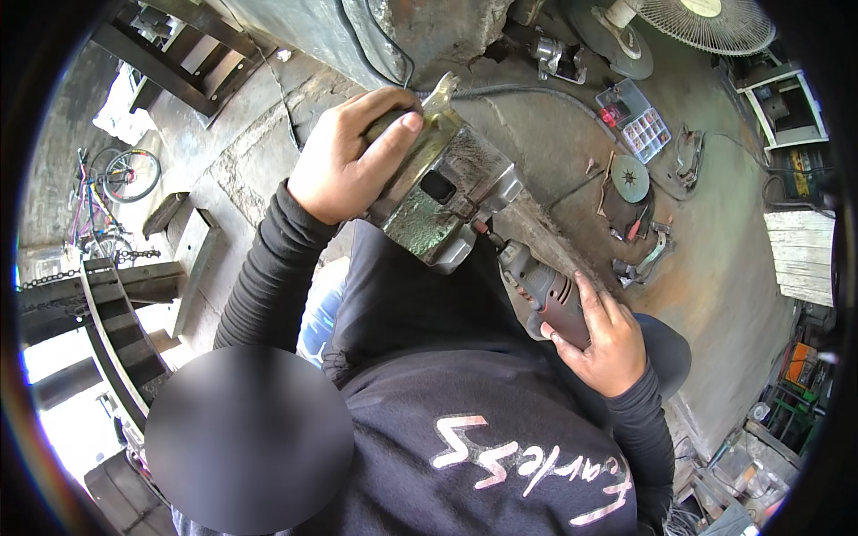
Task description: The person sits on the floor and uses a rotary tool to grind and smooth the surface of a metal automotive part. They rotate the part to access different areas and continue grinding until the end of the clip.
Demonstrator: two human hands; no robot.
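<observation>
My left hand [344, 156] grips the upper end of a worn grey metal part [442, 192], a blocky casting with a square hole, held tilted above my lap. A thin metal tab sticks up from its top by my fingers. My right hand [603, 339] is closed around the dark grey body of a small hand-held rotary tool [541, 290]. The tool's tip points up and left and meets the lower edge of the metal part. Both arms wear black sleeves.
On the stained concrete floor lie a clear compartment box of small parts [636, 121], a round cutting disc [631, 179], scattered hand tools [648, 250] and a cable. A pedestal fan [706, 22] stands at the back right. Steel frames [107, 322] and a bicycle [112, 192] are on the left.
</observation>
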